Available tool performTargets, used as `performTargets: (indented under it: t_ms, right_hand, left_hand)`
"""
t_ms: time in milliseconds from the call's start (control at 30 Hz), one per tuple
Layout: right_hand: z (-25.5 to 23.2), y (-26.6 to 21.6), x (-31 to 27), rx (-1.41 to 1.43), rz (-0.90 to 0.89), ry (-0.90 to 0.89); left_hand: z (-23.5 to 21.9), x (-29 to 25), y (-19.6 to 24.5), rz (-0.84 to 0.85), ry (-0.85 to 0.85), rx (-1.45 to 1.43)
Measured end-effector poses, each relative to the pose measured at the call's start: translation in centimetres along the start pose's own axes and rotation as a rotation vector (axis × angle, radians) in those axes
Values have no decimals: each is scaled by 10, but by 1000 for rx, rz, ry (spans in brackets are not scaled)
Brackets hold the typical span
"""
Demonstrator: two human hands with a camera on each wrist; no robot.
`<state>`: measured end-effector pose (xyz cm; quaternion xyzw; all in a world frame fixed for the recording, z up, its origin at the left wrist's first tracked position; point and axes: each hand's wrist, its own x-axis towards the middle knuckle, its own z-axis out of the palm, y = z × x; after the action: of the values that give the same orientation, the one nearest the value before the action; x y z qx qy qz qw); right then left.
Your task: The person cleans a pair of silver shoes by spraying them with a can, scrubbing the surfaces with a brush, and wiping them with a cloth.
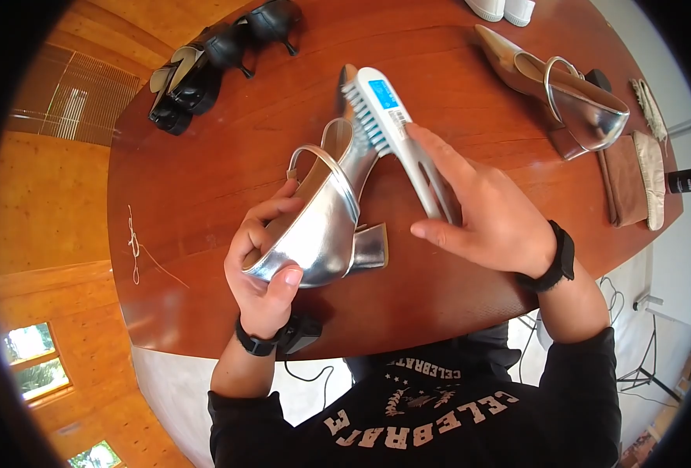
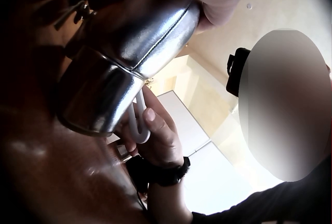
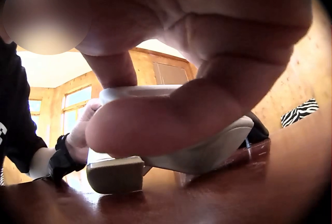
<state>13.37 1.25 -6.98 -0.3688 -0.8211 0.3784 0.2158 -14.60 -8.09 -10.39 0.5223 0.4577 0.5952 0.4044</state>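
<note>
A silver heeled shoe (image 1: 318, 234) with a strap is tilted over the wooden table, its toe pointing away. My left hand (image 1: 242, 251) grips it at the back, thumb on the heel side and fingers reaching inside. In my right hand (image 1: 494, 214) is a white brush (image 1: 396, 129) with a blue label, held by its looped handle. Its bristles (image 1: 367, 117) overlap the front part of the shoe in the head view. The left wrist view shows the shoe's block heel (image 2: 96, 94) up close, with the brush handle (image 2: 139, 123) behind it.
A second silver shoe (image 1: 587, 117) stands at the right on the table (image 1: 205, 171). Near it are a brown cloth (image 1: 622, 183) and a black can (image 1: 687, 180). Black shoes (image 1: 228, 48) line the far left, white shoes (image 1: 501, 8) the far edge. Thin string (image 1: 135, 248) lies left.
</note>
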Motion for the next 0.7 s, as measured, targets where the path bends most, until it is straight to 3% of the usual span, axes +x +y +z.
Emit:
performTargets:
  t_ms: [133, 233, 467, 700]
  right_hand:
    - [7, 14, 4, -59, -85, 210]
    - [5, 8, 4, -14, -157, 198]
    - [-4, 9, 5, -102, 0, 276]
    - [0, 6, 6, -29, -100, 246]
  left_hand:
    - [1, 0, 0, 0, -1, -8]
    - [1, 0, 1, -1, 4, -11]
    - [0, 0, -1, 11, -11, -20]
    - [1, 0, 0, 2, -6, -13]
